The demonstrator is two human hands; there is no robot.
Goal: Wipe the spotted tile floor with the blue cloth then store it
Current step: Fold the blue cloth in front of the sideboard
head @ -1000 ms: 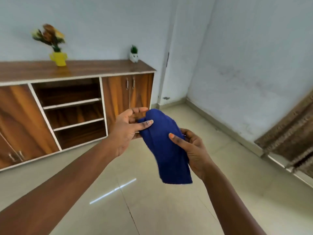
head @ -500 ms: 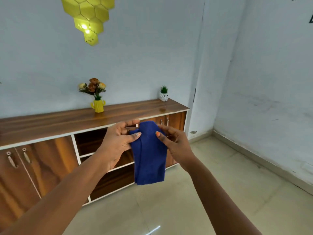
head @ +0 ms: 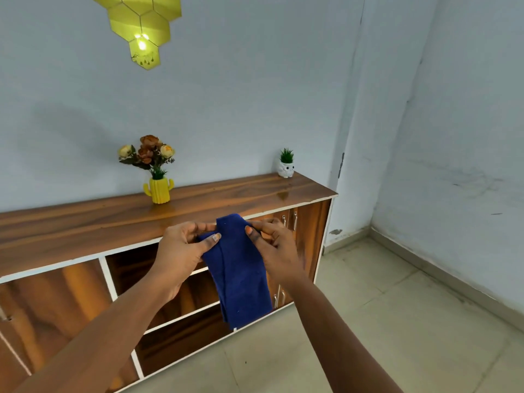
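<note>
The blue cloth (head: 241, 273) hangs folded in a long strip in front of me, at chest height above the floor. My left hand (head: 181, 251) pinches its upper left edge between thumb and fingers. My right hand (head: 273, 248) pinches the upper right edge, thumb on the front of the cloth. Both hands hold it just in front of the wooden sideboard (head: 85, 222). The pale tile floor (head: 397, 321) lies below and to the right.
The sideboard has open shelves (head: 181, 316) behind the cloth and closed doors at both ends. A yellow vase of flowers (head: 160, 188) and a small white plant pot (head: 285, 168) stand on top. Walls meet in a corner at right; yellow hexagon tiles (head: 141, 29) hang above.
The view has tilted up from the floor to the wall and sideboard. Both hands have come closer together at the top of the cloth, which now hangs as a narrower strip.
</note>
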